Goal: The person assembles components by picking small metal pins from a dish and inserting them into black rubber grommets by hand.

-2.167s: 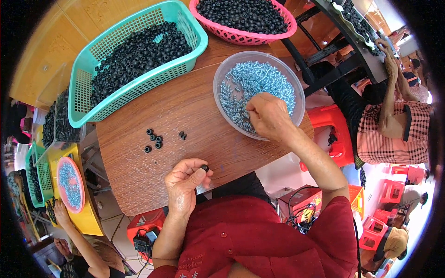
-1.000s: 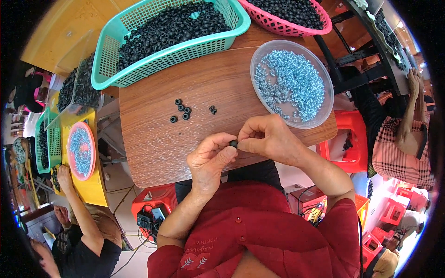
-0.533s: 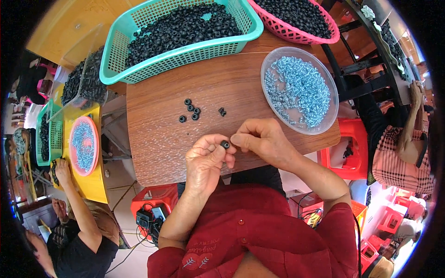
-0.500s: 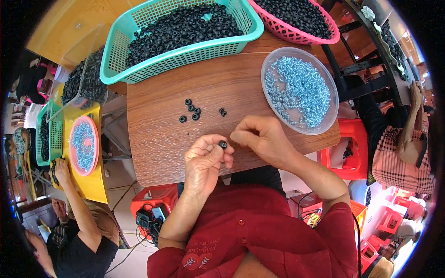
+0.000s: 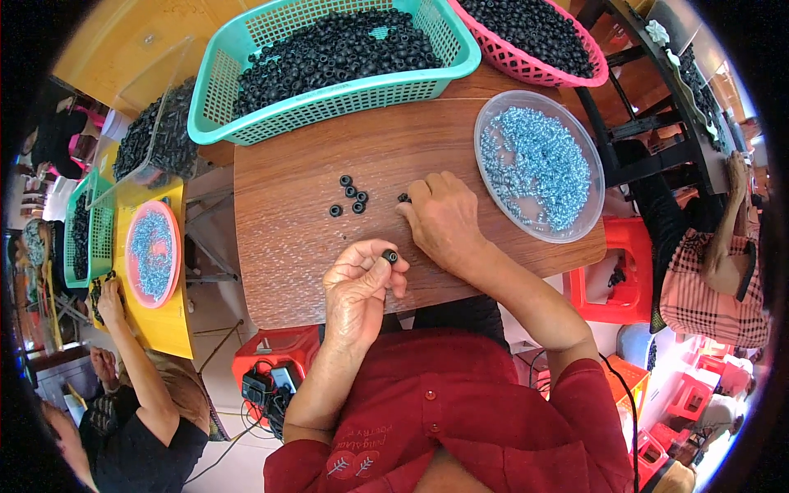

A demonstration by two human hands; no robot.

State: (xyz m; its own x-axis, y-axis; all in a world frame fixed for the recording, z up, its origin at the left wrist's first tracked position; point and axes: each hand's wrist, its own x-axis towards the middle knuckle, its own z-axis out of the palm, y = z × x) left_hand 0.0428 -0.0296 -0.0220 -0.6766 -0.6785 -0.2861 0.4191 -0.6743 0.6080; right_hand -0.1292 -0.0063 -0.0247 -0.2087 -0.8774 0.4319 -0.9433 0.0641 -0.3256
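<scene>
a small black ring-shaped part (image 5: 389, 256) sits pinched at fingertips above the table edge, another black piece (image 5: 403, 198) lies flat on the wood under fingertips.

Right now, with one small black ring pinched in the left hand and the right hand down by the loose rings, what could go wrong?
The small black rubber ring sits only at the left hand's fingertips, near the brown wooden table's front edge; a slip could drop it to the floor. The right hand covers one loose black ring and could knock the cluster of black rings apart. Its wrist lies close to the clear round bowl of pale blue screws.
</scene>
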